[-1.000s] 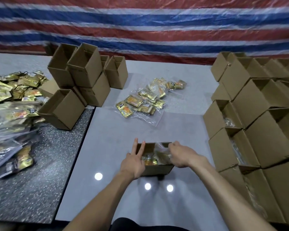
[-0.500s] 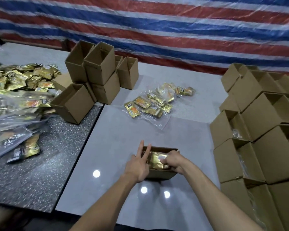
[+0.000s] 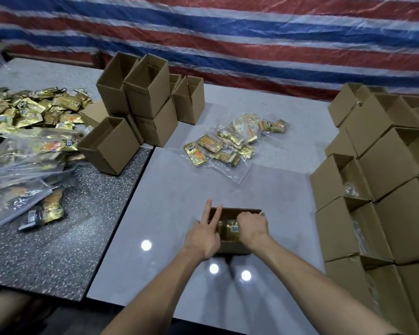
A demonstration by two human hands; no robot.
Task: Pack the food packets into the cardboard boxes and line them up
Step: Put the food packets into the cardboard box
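Note:
A small open cardboard box stands on the grey table near its front edge. Gold food packets lie inside it. My left hand rests against the box's left wall with two fingers straight along it. My right hand is over the box's right half, knuckles up, its fingers curled down into the box on the packets. The fingertips are hidden inside. More packets in clear bags lie further back on the grey table.
Several empty open boxes are stacked at the back left. Rows of boxes stand stacked along the right, some with packets inside. A heap of gold packets and clear bags covers the dark speckled table at left.
My right hand has pushed the gold packets down into the box and now sits lower over it. My left hand stays against the box's left wall. The view has shifted slightly.

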